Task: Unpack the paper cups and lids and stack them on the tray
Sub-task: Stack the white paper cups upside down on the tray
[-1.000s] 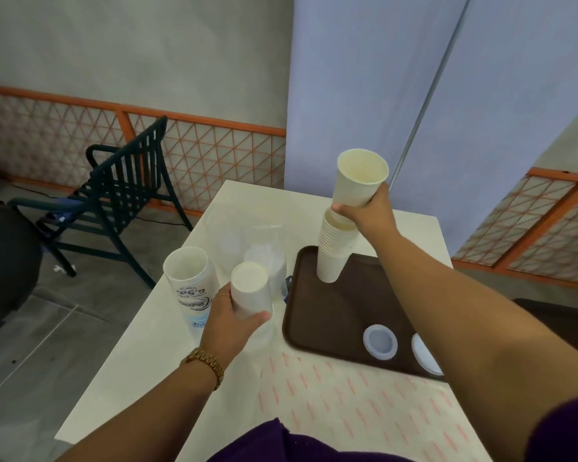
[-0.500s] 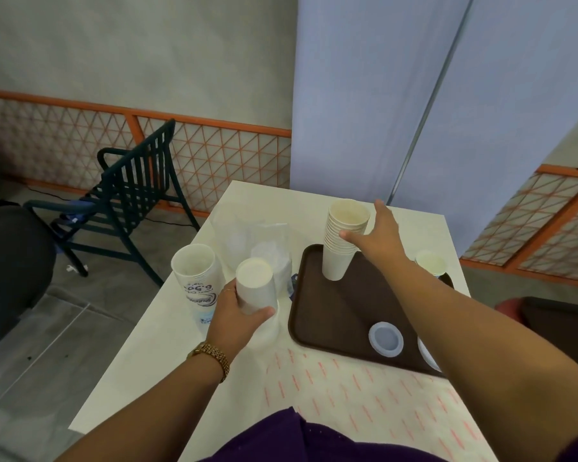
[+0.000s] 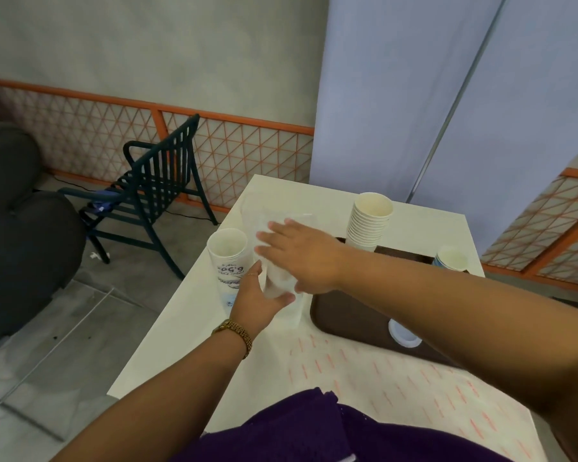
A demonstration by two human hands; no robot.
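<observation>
A tall stack of plain paper cups [image 3: 369, 221] stands at the far left of the brown tray [image 3: 341, 315]. My left hand [image 3: 259, 298] grips a second stack of white cups [image 3: 277, 278] still in its clear plastic sleeve, just left of the tray. My right hand [image 3: 301, 255] hovers over the top of that sleeved stack, fingers spread, holding nothing. A printed cup stack [image 3: 229, 258] stands on the table beside my left hand. A white lid [image 3: 404, 335] lies on the tray's near edge, partly hidden by my right arm.
A blue-printed cup [image 3: 451, 258] sits at the tray's far right. Loose clear plastic wrap [image 3: 257, 208] lies behind the sleeved stack. The white table [image 3: 187, 328] ends close on the left, with a dark slatted chair [image 3: 151, 191] beyond it. Patterned paper [image 3: 381, 378] covers the near table.
My right hand let go of the cup stack on the tray and swung left, over the sleeved stack in my left hand. The left hand stayed put.
</observation>
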